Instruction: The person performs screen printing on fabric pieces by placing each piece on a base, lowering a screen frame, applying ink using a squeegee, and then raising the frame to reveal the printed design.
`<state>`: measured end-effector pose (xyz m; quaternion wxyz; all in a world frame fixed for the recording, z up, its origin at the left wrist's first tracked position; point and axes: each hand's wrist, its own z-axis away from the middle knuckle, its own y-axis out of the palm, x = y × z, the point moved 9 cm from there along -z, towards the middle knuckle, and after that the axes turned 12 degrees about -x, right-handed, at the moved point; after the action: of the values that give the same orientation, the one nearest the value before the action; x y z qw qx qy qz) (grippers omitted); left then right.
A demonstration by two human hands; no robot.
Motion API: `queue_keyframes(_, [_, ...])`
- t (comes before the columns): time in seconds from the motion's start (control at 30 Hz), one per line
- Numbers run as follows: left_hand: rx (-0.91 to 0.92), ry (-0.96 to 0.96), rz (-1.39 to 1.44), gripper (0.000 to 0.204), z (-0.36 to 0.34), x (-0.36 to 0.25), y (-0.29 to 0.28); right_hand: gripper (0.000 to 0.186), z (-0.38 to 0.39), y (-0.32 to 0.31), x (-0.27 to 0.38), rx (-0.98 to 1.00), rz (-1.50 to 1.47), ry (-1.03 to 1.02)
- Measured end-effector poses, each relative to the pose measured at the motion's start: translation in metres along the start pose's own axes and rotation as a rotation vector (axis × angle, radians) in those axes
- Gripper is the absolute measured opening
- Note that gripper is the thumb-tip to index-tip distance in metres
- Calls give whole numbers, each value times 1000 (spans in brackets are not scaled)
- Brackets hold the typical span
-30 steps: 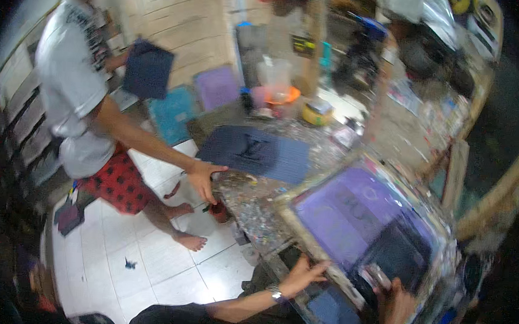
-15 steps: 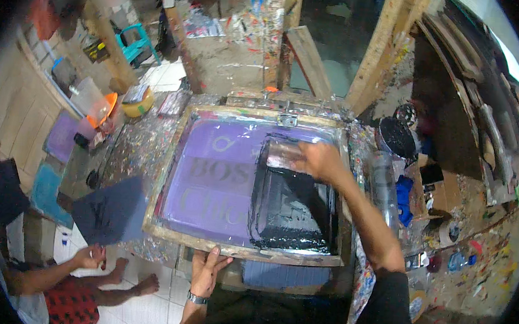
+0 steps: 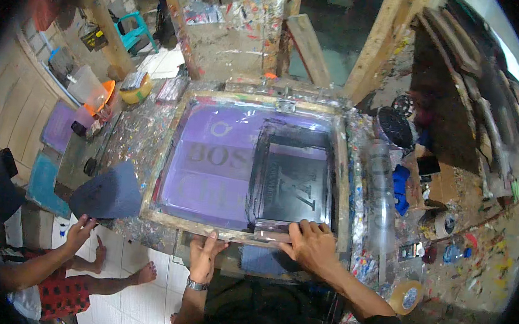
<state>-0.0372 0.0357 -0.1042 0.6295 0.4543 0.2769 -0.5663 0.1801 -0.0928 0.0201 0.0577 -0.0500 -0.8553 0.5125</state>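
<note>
Scraper's now at frame's near edge, R hand gripping it, L hand clasping frame. Table paint-spattered, tile flr white.

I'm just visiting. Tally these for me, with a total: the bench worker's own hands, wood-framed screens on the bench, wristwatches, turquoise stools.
Hands: 2 (left hand, right hand)
Wood-framed screen: 1
Wristwatch: 1
Turquoise stool: 1
Total: 5
</note>
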Motion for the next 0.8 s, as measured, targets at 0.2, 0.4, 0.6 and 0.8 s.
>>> queue_keyframes(0.2, [98,220,65,26,31,-78,23,54,-32,-90,6,-374,113,168])
queue_keyframes(0.4, [86,774,6,26,22,-185,114,54,-148,-171,-37,-589,267,45])
queue_keyframes(0.6, [403,1247,-1036,69,-140,-103,264,69,-257,-222,-81,-439,240,162])
queue_keyframes(0.8, [338,1526,-1316,41,-128,-81,264,71,-272,-232,-100,-125,9,183])
